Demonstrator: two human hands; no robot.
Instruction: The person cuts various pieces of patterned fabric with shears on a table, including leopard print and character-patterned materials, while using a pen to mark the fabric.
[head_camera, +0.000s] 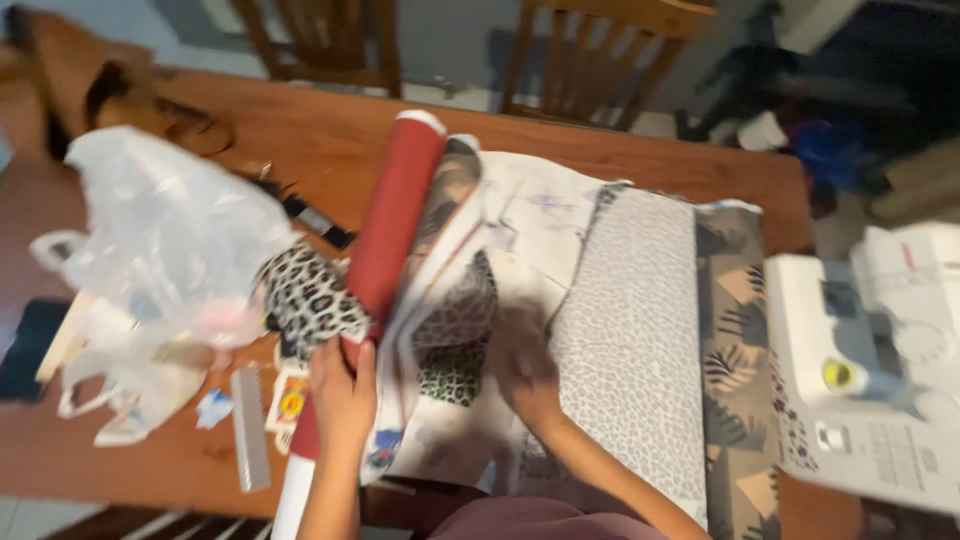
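My left hand (342, 392) grips a long red roll (395, 215) that slants up across the wooden table (330, 135). A leopard-print piece (310, 295) lies just left of that roll. My right hand (525, 375), blurred, presses flat on paper pattern sheets (520, 250) spread beside the roll. To its right lies a grey spotted fabric (635, 320), with a strip of leaf-print fabric (735, 350) along its far side.
A white plastic bag (165, 250) sits at the left, with a clear ruler (250, 430) and small items below it. A white sewing machine (880, 370) stands at the right edge. Two wooden chairs (590, 55) stand behind the table.
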